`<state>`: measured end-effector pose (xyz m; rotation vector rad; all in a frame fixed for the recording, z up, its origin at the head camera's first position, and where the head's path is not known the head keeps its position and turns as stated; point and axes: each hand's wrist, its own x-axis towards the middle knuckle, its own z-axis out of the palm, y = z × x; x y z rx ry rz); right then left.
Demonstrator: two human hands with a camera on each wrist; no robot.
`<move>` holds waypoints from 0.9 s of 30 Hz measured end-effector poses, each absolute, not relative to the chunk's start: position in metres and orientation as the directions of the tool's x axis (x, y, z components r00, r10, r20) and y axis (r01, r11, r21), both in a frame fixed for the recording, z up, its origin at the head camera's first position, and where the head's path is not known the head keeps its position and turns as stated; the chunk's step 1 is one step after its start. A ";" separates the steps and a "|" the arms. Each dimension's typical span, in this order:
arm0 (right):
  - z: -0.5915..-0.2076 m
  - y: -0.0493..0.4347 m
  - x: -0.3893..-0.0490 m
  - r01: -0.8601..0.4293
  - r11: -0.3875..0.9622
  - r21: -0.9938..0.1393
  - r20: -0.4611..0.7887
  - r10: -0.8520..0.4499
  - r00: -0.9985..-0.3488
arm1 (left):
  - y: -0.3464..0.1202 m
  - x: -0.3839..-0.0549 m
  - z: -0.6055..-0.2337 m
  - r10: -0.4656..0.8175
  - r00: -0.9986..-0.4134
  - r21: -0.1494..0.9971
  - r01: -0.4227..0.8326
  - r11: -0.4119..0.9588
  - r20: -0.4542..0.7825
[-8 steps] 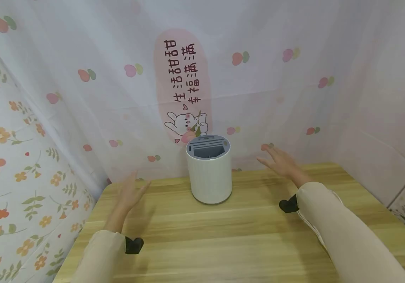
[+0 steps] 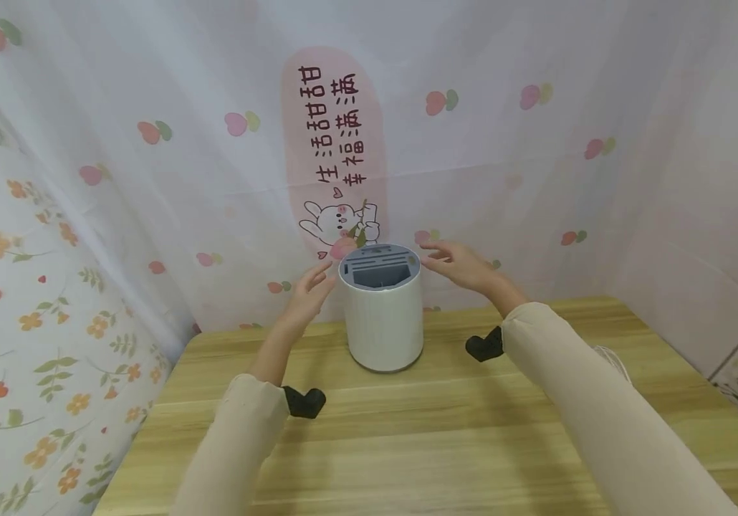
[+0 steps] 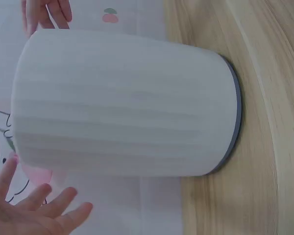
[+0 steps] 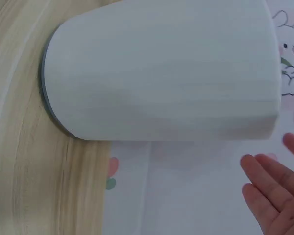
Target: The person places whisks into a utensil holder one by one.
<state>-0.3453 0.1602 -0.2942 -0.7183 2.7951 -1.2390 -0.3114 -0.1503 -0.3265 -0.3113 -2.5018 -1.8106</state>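
A white, ribbed round container (image 2: 383,326) stands upright at the back of the wooden table, with a grey top insert (image 2: 380,266) that has slots and one large opening. My left hand (image 2: 307,295) is raised beside its left side near the rim, fingers loosely extended. On the other side my right hand (image 2: 462,266) is level with the rim, its fingertips close to the edge. In the left wrist view the spread left fingers (image 3: 61,203) stay apart from the white wall. The right wrist view shows the right fingers (image 4: 264,183) likewise off the container.
The wooden table (image 2: 395,444) runs up to a printed curtain (image 2: 504,179) right behind the container. A floral curtain (image 2: 40,344) hangs along the left side. Black heart-shaped pieces (image 2: 304,403) sit at both sleeve cuffs.
Both hands have moved inward toward the container, the left one to the right and up, the right one to the left. The container stays in place.
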 end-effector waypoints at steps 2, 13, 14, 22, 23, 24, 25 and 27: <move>-0.292 0.150 -0.348 -0.420 0.600 -0.681 0.170 -0.428 -0.888 | -0.139 -0.315 -0.323 0.155 -0.982 0.955 0.144 0.259 0.106; -0.297 0.143 -0.350 -0.386 0.601 -0.700 0.154 -0.401 -0.903 | -0.129 -0.319 -0.336 0.118 -0.958 0.918 0.285 0.276 0.262; -0.296 0.144 -0.348 -0.392 0.597 -0.700 0.156 -0.407 -0.900 | -0.129 -0.316 -0.336 0.113 -0.955 0.915 0.294 0.277 0.272; -0.296 0.153 -0.328 -0.487 0.523 -0.699 0.218 -0.493 -0.842 | -0.130 -0.297 -0.337 0.153 -0.957 0.915 0.282 0.288 0.247; -0.296 0.154 -0.325 -0.490 0.519 -0.700 0.219 -0.497 -0.840 | -0.130 -0.294 -0.338 0.160 -0.957 0.916 0.280 0.288 0.242; -0.297 0.155 -0.322 -0.490 0.520 -0.700 0.217 -0.499 -0.839 | -0.130 -0.291 -0.338 0.168 -0.956 0.916 0.279 0.289 0.239; -0.297 0.156 -0.319 -0.494 0.518 -0.699 0.218 -0.503 -0.836 | -0.130 -0.288 -0.338 0.174 -0.956 0.916 0.279 0.288 0.236; -0.298 0.158 -0.314 -0.503 0.511 -0.696 0.224 -0.512 -0.829 | -0.130 -0.282 -0.339 0.185 -0.953 0.917 0.286 0.278 0.241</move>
